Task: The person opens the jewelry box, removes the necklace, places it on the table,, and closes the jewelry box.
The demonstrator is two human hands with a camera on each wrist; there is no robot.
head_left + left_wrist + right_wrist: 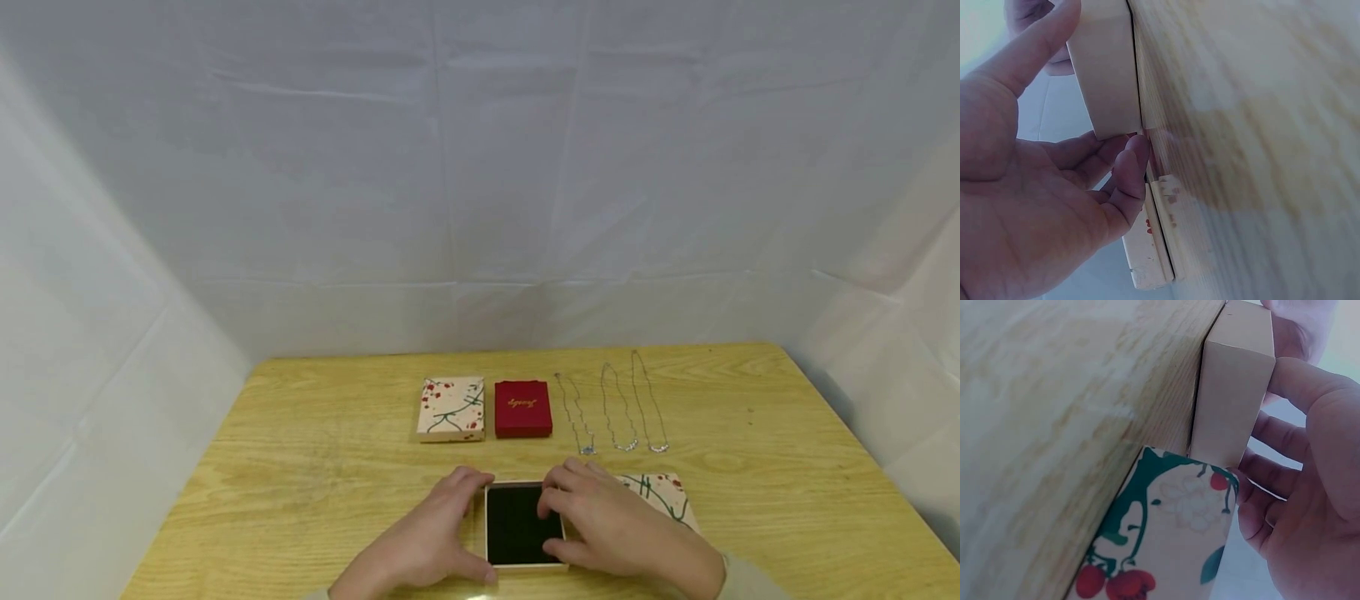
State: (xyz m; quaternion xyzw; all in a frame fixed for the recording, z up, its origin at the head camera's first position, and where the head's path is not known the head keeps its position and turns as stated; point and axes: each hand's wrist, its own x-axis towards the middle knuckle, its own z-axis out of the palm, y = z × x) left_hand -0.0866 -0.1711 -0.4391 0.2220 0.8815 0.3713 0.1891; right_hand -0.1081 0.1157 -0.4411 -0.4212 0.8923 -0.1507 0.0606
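An open jewelry box (528, 567) with pale walls and a black insert (516, 525) lies near the table's front. My left hand (431, 533) spans its left side, thumb at the near corner and fingers at the far one. From the right, my right hand (611, 529) reaches over the rim with bent fingers, fingertips and thumb over the insert's right part. In the right wrist view the thumb lies along the top of the box wall (1235, 394). Partly hidden by that hand is a floral lid (663, 496) with red berries and green stems.
Behind the open box stand a closed floral box (452, 408) and a red box (522, 408) with gold lettering. To their right lie three thin chain necklaces, one with a blue pendant (588, 450). White sheeting (465, 208) encloses the wooden table (300, 467).
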